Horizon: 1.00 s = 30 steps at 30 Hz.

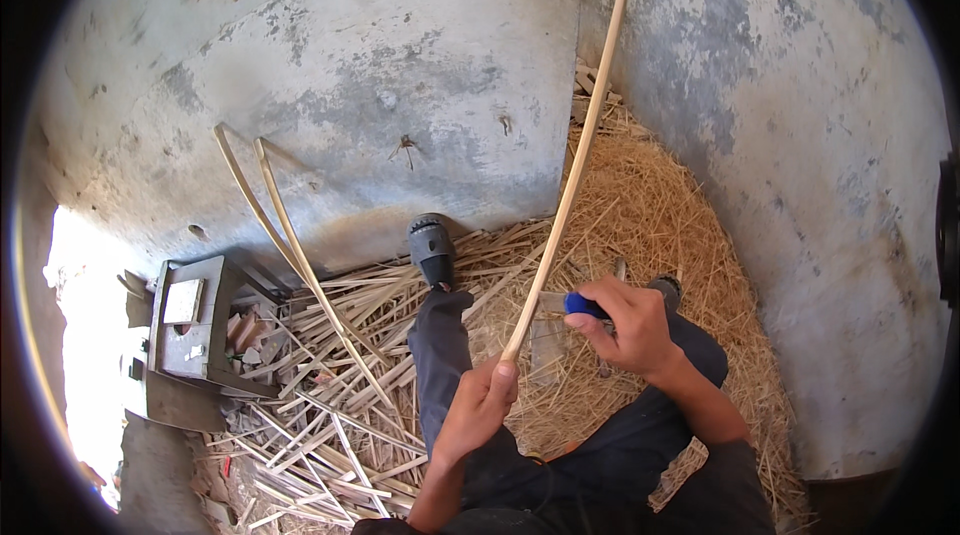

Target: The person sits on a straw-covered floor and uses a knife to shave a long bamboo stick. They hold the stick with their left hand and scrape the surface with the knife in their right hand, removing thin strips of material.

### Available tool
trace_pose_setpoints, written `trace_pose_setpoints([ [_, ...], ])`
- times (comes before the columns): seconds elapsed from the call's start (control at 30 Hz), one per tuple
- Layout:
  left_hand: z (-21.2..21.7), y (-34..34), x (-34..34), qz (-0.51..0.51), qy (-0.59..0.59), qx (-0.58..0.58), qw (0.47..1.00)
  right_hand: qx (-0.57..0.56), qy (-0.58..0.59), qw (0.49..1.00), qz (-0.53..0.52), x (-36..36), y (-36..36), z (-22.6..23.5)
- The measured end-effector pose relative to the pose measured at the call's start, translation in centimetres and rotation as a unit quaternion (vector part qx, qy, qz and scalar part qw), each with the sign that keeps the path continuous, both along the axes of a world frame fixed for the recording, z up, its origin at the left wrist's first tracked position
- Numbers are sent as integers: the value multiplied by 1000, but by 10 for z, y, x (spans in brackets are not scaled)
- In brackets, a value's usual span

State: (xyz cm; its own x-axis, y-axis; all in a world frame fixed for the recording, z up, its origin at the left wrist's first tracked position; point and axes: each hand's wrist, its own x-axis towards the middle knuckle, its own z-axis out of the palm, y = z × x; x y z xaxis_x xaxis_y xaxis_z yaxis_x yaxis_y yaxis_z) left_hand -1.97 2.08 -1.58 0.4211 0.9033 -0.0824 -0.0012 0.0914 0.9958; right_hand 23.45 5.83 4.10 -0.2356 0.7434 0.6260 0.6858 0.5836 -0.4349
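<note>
My left hand (pixel 480 405) is closed around the lower end of a long, pale wooden stick (pixel 573 180). The stick slants up and away, its far tip high in front of the wall. In my right hand (pixel 632 328) is a knife (pixel 584 306) with a blue handle. Its short, flat blade touches or nearly touches the right side of the stick, a little above my left hand. My fingers cover part of the handle.
Split wooden strips (pixel 330 435) litter the floor at the left. Straw-like shavings (pixel 650 205) heap up at the right. Two long strips (pixel 290 225) lean on the worn wall (pixel 400 65). A dark boxy stand (pixel 190 325) is at far left. My shoe (pixel 432 247) rests near the wall.
</note>
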Motion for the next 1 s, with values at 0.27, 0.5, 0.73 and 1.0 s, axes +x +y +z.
trace_pose_setpoints([
  [0.27,21,-5,8,43,122,93,987,41,0,999,-24,1,2,7],
  [0.5,29,-7,15,52,161,112,979,49,-9,998,-24,3,3,19],
  [0.73,31,-14,15,56,209,108,970,64,8,998,-22,7,6,16],
  [1.0,24,-16,16,64,205,95,972,58,-14,998,-25,11,13,9],
])
